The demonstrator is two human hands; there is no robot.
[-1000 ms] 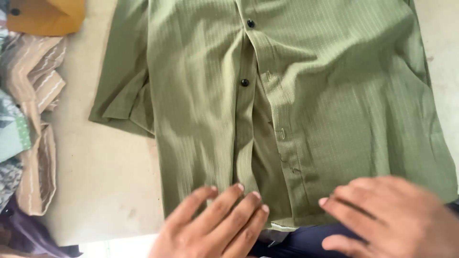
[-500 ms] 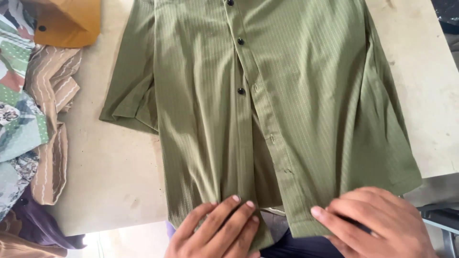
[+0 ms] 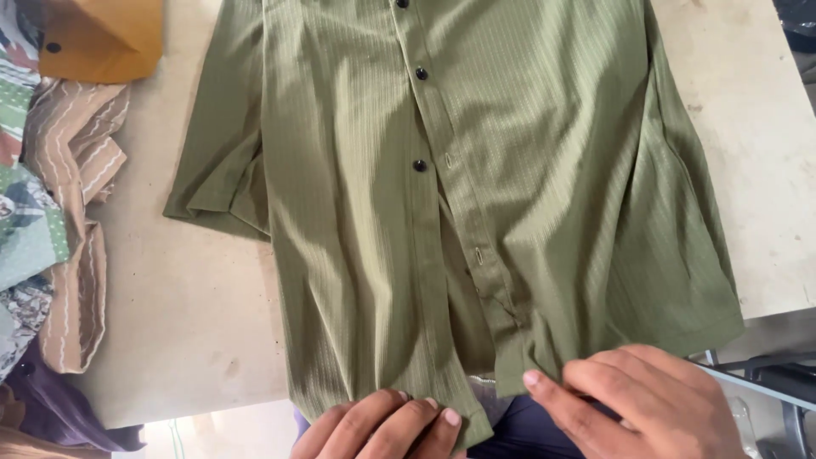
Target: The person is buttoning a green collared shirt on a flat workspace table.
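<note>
Head view shows the left hand [image 3: 382,422] flat, fingers together, pressing the hem of the olive green shirt [image 3: 476,195], while the right hand [image 3: 633,399] lies spread on the other front panel's hem (neither grips anything). Beyond them the shirt lies face up on the pale desk [image 3: 178,289], lower buttons undone. Pulling unevenly could wrinkle the placket or drag the hem off the desk edge. Folded patterned fabrics [image 3: 51,221] sit far left.

Your left hand [image 3: 382,425] and right hand [image 3: 633,404] are both bare: no gloves, rings or watch on the parts in view, and no sleeves reach the wrists. Your fingers [image 3: 544,387] have short, plain, unpainted nails. Dark navy clothing shows between your hands.
</note>
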